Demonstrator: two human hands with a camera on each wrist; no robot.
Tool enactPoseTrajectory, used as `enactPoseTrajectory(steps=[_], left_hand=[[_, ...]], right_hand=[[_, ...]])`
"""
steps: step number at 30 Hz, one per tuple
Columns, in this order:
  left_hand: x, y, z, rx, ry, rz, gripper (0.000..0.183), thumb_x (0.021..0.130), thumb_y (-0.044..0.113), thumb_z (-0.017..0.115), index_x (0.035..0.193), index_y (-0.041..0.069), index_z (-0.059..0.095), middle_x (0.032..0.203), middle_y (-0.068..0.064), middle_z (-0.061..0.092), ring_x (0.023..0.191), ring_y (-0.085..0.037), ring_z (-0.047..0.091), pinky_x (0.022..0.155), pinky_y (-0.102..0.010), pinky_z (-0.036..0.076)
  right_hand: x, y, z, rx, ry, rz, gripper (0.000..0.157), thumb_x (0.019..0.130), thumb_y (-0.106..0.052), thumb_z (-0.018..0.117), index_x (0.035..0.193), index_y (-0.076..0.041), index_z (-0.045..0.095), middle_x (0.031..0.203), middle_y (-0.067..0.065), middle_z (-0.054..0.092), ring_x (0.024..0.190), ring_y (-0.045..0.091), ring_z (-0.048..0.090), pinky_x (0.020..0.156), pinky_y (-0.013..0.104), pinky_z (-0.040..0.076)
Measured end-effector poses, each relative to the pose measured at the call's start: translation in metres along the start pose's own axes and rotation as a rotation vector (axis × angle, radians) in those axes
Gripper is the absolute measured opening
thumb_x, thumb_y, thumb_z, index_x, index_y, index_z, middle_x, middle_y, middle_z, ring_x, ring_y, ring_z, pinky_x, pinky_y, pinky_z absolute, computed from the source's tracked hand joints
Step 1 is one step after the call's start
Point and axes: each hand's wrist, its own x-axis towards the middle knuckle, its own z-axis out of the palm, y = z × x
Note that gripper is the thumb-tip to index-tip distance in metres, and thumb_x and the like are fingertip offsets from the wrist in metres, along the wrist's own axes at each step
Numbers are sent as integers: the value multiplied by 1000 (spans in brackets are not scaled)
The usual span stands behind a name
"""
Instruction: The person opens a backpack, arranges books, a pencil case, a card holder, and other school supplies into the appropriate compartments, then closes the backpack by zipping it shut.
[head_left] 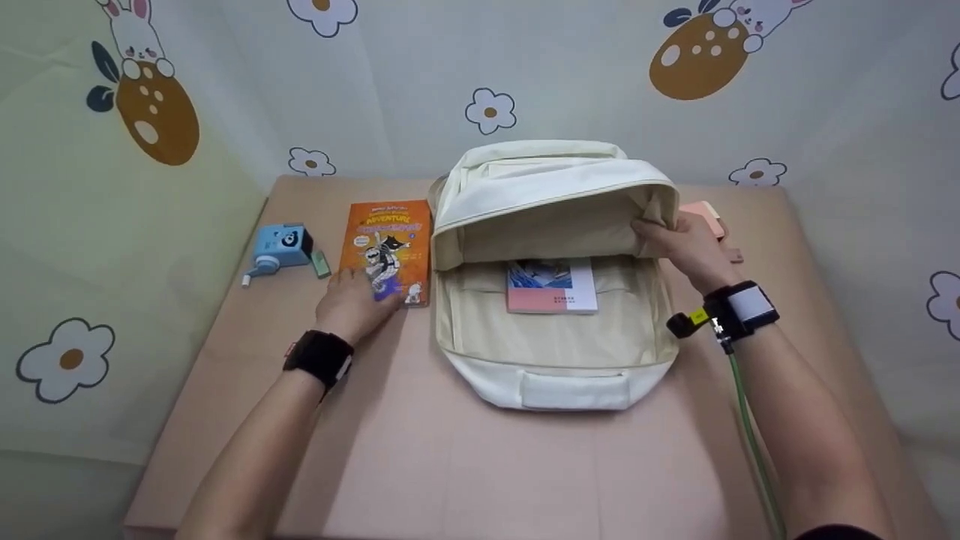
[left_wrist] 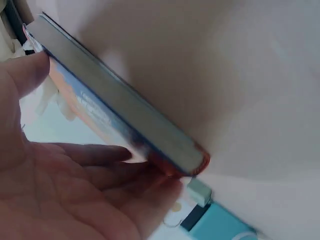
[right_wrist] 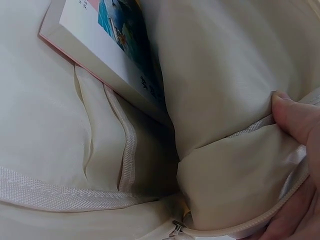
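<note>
An orange book with cartoon figures lies left of a cream backpack. My left hand spans its near end, thumb at the right side and fingers at the spine side. In the left wrist view, the thumb and fingertips touch the book, whose page edge faces the camera. My right hand pinches the backpack's raised front flap at its right edge, thumb on the lining in the right wrist view. Inside the open main compartment, a second book with a blue, pink and white cover lies partly under the flap.
Left of the orange book are a blue box-shaped device with a crank-like arm and a small green block. Behind my right hand, a pink item and a small brownish block lie on the table.
</note>
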Motion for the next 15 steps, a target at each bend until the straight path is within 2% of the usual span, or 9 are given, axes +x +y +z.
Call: enactPoseTrajectory(steps=[3,7,12,15], left_hand=[[-2,-1,-4,-57,4,-78,98,89,62,69,143,-15,41,138,-34,43,120,-44,47,104,-58,43],[2,-4,-10,-121,0,-139,88,84,59,76,130,-12,53,116,-24,56,104,-37,53,95,-50,48],[11,-6,-18,-191,-8,-175,88,81,49,84,133,-11,46,116,-22,55,106,-37,52,99,-49,46],[16,-8,-25,-242,-42,-209,90,82,42,85,138,-11,39,122,-25,52,110,-38,49,104,-50,43]], right_hand=[[0,0,0,-7,-1,-1,51,93,-46,74,120,-3,70,119,8,70,116,19,58,110,48,35],[0,0,1,-17,4,8,51,93,-46,74,119,-2,70,118,8,70,115,19,58,110,47,36],[1,1,1,-14,2,5,50,93,-45,74,117,-1,71,116,7,71,114,18,59,110,47,36],[0,0,1,-12,-2,2,51,92,-46,75,116,-1,71,116,7,71,115,18,59,111,47,35]])
